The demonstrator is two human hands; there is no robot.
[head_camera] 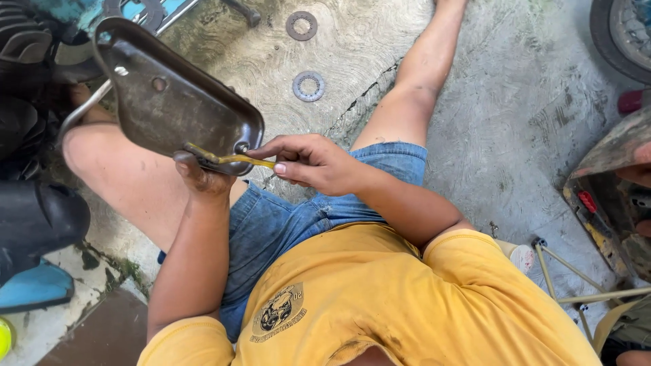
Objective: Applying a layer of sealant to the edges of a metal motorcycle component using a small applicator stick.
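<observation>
Over lap, at 10 o'clock: dark metal cover [169,102]. Left hand [198,177] clamps its lower edge, right hand [308,163] pinches yellow-handled tool [234,160] at corner fastener [241,147]. Risk imo: tip slips off, jabs left fingers right beside it. One-handed hold, cover could twist.

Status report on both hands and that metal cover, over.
Left hand grips the dark metal cover at its lower edge. Right hand holds a yellow tool at the cover's bolt. Nothing blocking.
</observation>
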